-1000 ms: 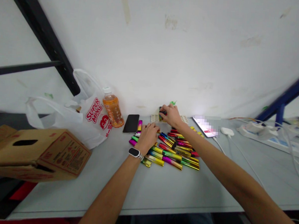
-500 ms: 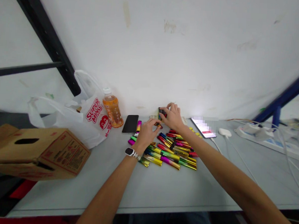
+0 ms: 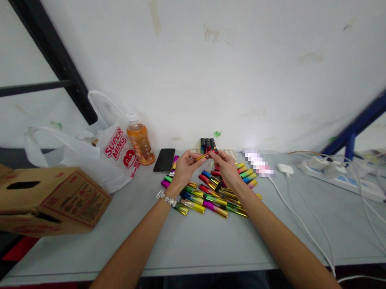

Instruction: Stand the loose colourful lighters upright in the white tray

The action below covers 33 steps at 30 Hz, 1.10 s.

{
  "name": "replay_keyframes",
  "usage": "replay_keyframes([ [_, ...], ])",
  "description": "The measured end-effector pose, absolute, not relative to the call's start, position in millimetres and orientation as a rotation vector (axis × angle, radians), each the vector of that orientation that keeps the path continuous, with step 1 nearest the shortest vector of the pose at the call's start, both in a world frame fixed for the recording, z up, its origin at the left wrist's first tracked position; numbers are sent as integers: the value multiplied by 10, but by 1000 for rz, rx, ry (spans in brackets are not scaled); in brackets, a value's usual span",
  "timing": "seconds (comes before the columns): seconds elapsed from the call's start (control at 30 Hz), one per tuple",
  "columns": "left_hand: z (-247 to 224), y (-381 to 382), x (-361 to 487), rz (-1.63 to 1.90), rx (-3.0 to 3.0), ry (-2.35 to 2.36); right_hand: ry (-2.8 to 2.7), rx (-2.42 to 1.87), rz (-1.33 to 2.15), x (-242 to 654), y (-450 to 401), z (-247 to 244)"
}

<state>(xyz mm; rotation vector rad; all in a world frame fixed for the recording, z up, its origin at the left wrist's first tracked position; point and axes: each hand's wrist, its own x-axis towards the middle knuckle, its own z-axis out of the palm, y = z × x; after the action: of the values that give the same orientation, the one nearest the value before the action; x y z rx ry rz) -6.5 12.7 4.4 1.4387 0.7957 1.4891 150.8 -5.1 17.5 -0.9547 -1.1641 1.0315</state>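
Observation:
A slim, shiny gold-and-red tube (image 3: pixel 203 156) is held between both hands above the table; its exact kind is too small to tell. My left hand (image 3: pixel 184 169) pinches its left end. At the other end, the fingers of my right hand (image 3: pixel 227 165) are closed on it. Below the hands lie many shiny tubes in gold, green, blue, red and purple, among them a purple-gold tube (image 3: pixel 215 208). A tight block of black-topped pieces (image 3: pixel 207 144) stands upright by the wall, just behind my hands.
To the left are a dark phone (image 3: pixel 164 160), an orange drink bottle (image 3: pixel 141 144), a white plastic bag (image 3: pixel 114 162) and a cardboard box (image 3: pixel 70 198). A lit phone (image 3: pixel 258 163), a white charging case (image 3: pixel 285 168), cables and a power strip (image 3: pixel 343 176) lie to the right.
My right hand has come away from the block of black-topped pieces, moving down toward my left hand. Both hands now meet on the tube. The view has shifted slightly right.

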Motion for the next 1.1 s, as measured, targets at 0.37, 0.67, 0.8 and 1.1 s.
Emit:
replay_keyframes([
  [0.37, 154, 17, -132, 1568, 1870, 1071, -964, -727, 1219, 1434, -249, 202],
  [0.67, 105, 63, -141, 1499, 1998, 1161, -998, -1063, 911, 1382, -245, 119],
  [0.8, 79, 75, -138, 1453, 2038, 1177, -1030, -1023, 898, 1375, -275, 110],
  [1.1, 6, 62, -66, 1355, 2076, 1159, -1088, -951, 982, 1362, -321, 102],
])
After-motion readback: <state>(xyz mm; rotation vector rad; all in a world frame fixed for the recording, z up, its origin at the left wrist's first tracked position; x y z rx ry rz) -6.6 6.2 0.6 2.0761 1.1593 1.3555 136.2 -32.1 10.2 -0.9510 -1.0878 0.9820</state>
